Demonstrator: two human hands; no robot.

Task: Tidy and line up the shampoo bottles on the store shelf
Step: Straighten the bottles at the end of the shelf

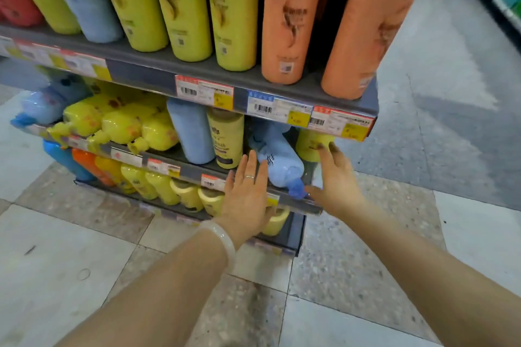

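A light blue shampoo bottle point(279, 162) lies tipped over on the middle shelf point(194, 170), its blue cap point(297, 188) poking past the front edge. My left hand point(246, 194) reaches in just left of it with straight fingers, beside the bottle's side. My right hand point(335, 177) is spread open to the right of the bottle, fingertips near a yellow bottle point(310, 146) behind. Neither hand grips anything. An upright blue bottle point(191, 129) and a yellow bottle point(227, 138) stand to the left.
The top shelf point(282, 87) carries tall yellow point(180, 5) and orange bottles point(290, 17), with price tags point(279, 108) along its edge. Yellow wrapped packs point(121, 124) lie at the middle shelf's left. The bottom shelf holds yellow bottles point(163, 186). Tiled floor point(84, 248) lies below; an aisle opens to the right.
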